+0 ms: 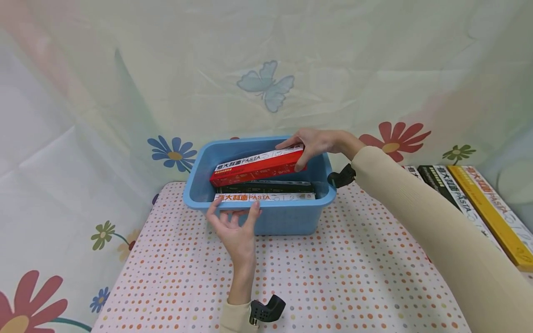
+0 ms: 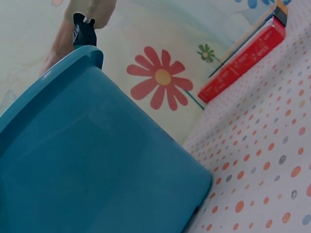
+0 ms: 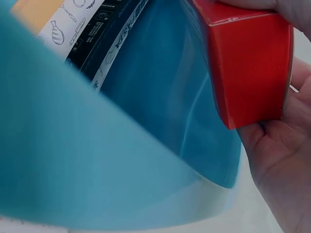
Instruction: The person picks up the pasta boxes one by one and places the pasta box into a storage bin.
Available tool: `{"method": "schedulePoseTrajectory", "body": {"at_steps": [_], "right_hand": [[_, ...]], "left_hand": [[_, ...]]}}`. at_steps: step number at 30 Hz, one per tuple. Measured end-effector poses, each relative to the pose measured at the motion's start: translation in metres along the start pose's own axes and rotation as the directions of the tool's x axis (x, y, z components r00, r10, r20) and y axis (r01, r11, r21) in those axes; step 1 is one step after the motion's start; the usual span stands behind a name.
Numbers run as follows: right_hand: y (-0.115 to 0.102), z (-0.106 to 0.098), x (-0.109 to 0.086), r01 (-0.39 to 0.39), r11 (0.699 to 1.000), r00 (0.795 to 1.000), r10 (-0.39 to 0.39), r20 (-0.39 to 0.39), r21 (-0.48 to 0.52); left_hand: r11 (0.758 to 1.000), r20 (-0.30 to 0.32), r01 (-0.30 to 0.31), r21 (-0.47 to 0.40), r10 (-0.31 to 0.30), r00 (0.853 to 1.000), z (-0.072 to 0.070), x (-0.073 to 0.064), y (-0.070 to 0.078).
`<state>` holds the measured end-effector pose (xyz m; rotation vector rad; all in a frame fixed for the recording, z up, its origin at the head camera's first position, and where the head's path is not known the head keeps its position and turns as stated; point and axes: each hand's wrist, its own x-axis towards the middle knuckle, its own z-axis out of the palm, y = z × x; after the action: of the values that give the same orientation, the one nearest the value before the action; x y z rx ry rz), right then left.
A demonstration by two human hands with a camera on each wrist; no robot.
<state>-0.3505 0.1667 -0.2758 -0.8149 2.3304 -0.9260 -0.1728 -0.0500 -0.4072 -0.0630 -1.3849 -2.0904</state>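
This looked like a makeshift recording booth; whether inside a home or a studio could not be told. A flower-and-butterfly backdrop hung behind the blue plastic bin and to its left, a polka-dot tablecloth lay beneath it, and a black wrist camera showed in front of it.

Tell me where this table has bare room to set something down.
Bare tablecloth shows left of the blue bin and left forearm, and in front of the bin between that forearm and the right sleeve. Crowded: inside the bin, where the right hand holds a red box, and the far right, among the pasta boxes.
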Motion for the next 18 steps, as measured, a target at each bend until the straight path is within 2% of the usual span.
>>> {"method": "schedulePoseTrajectory", "body": {"at_steps": [12,18], "right_hand": [[0.0058,0.0016,-0.0035,-0.004,0.999,1.000,0.004,0.019,0.035],[0.0087,0.0028,-0.0066,0.052,0.994,0.999,-0.053,0.010,0.093]], "left_hand": [[1.000,0.003,0.004,-0.008,-0.004,1.000,0.0009,-0.0013,-0.0012],[1.000,0.006,0.013,-0.022,-0.013,1.000,0.0007,-0.0026,-0.0024]]}}
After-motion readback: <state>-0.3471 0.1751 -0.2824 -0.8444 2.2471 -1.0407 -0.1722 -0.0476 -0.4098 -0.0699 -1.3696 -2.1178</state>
